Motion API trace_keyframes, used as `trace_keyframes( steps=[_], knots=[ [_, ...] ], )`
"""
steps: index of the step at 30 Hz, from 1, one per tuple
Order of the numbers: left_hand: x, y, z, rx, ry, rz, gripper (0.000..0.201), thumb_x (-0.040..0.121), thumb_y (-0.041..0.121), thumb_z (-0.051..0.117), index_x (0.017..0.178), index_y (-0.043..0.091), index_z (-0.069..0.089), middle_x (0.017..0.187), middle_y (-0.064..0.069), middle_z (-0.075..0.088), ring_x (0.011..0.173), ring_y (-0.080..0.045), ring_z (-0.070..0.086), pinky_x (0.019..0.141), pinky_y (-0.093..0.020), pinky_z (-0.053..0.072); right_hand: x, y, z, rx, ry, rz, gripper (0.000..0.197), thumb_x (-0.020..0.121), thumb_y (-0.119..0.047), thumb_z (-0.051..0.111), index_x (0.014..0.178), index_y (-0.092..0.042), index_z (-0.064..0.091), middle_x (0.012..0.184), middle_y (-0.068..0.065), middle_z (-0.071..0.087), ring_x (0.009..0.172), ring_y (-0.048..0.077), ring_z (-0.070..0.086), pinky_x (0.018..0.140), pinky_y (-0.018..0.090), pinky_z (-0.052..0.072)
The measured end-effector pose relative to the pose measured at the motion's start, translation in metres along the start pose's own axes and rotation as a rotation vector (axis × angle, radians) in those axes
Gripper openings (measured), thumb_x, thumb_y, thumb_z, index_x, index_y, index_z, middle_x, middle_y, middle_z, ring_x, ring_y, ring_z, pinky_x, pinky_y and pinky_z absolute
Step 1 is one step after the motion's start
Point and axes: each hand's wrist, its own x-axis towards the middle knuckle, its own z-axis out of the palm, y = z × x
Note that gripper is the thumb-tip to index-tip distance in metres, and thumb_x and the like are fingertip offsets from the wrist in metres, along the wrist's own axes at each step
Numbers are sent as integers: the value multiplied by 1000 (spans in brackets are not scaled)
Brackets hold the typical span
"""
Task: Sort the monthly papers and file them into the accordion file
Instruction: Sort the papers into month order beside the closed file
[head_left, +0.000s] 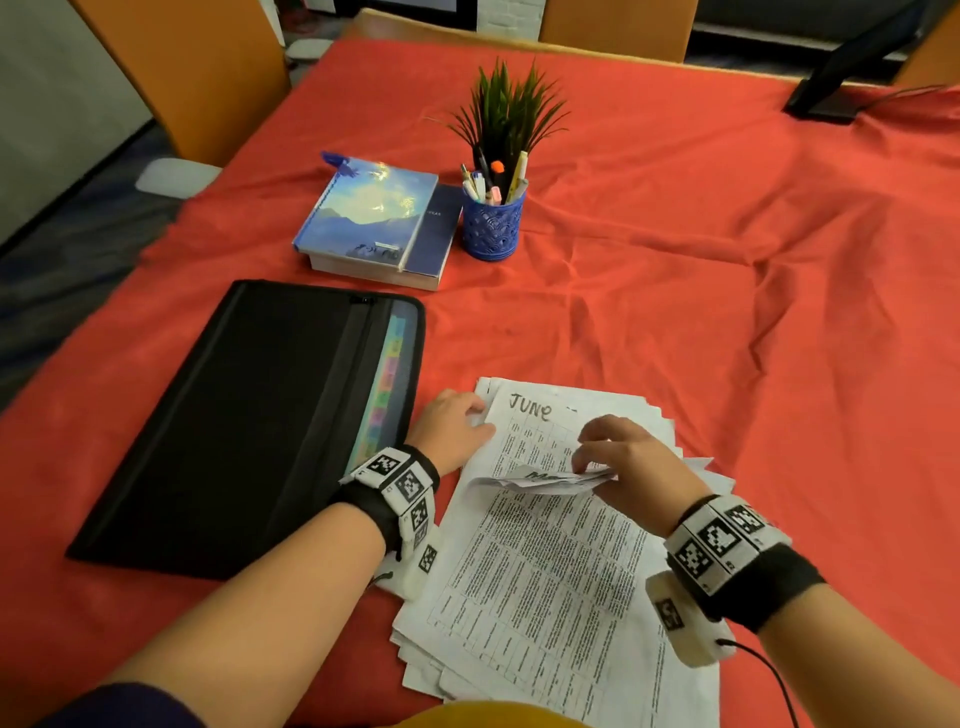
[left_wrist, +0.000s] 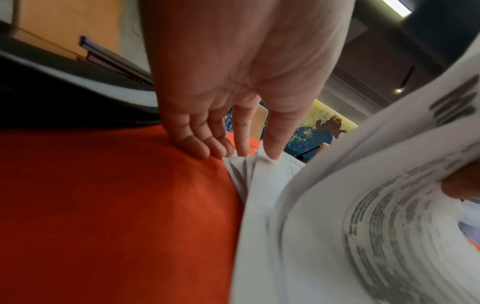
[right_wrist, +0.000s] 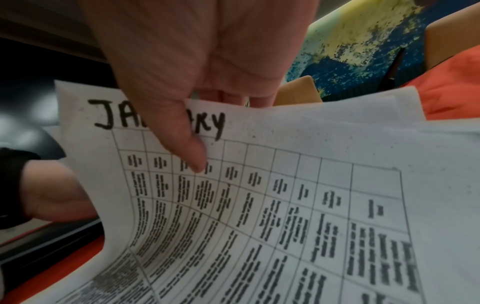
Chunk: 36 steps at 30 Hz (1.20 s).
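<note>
A loose stack of printed papers (head_left: 545, 571) lies on the red cloth in front of me. The flat sheet showing at its far end reads JUNE (head_left: 530, 415). My right hand (head_left: 597, 462) pinches the far edge of lifted sheets (head_left: 540, 480) that curl back towards me. In the right wrist view its thumb (right_wrist: 192, 156) lies on a sheet headed JANUARY (right_wrist: 259, 205), with the fingers behind it. My left hand (head_left: 457, 426) presses the stack's far left corner (left_wrist: 249, 164) with straight fingers (left_wrist: 202, 150). The black accordion file (head_left: 249, 426) lies flat to the left, coloured tabs (head_left: 387, 384) showing along its right edge.
Two stacked books (head_left: 374, 218), a blue pen cup (head_left: 492, 221) and a small green plant (head_left: 506, 111) stand beyond the file. A dark monitor stand (head_left: 831, 98) is at the far right. Orange chairs (head_left: 182, 78) line the far side. Red cloth (head_left: 727, 260) covers the table.
</note>
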Motion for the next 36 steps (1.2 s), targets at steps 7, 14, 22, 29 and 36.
trace_keyframes(
  steps=[7, 14, 22, 29, 36],
  knots=[
    [-5, 14, -8, -277, -88, 128, 24, 79, 4, 66, 77, 24, 53, 84, 9, 52, 82, -12, 52, 72, -20, 40, -1, -1, 2, 12, 11, 33, 30, 54, 10, 75, 70, -15, 67, 130, 25, 48, 119, 41, 48, 96, 44, 35],
    [-25, 2, -17, -511, -340, 126, 23, 79, 1, 67, 95, 15, 57, 102, 2, 64, 100, -10, 60, 91, -22, 45, -5, -2, -4, 4, 33, -122, 30, 53, 8, 67, 69, -16, 67, 88, 2, 67, 80, 28, 63, 73, 33, 50],
    [-36, 6, -16, -824, -242, -163, 32, 84, 8, 46, 108, 25, 59, 106, -4, 67, 105, -20, 61, 95, -38, 47, -14, -7, -5, 79, 7, -49, 23, 62, 4, 68, 75, -15, 67, 93, 1, 64, 76, 22, 65, 63, 27, 53],
    [-33, 3, -14, -661, -185, -64, 34, 85, -9, 53, 99, 20, 65, 94, -27, 64, 83, -29, 58, 75, -41, 52, -13, -5, -4, 82, -40, -45, 28, 57, 10, 68, 73, -13, 64, 126, 15, 55, 90, 24, 66, 75, 23, 43],
    [-31, 14, -27, -730, -389, -74, 16, 78, 7, 57, 83, 9, 72, 82, -5, 69, 70, -10, 63, 61, -19, 50, -3, 1, 0, 3, -86, -66, 27, 57, 3, 69, 71, -17, 57, 120, 1, 62, 80, 18, 46, 72, 24, 38]
  ],
)
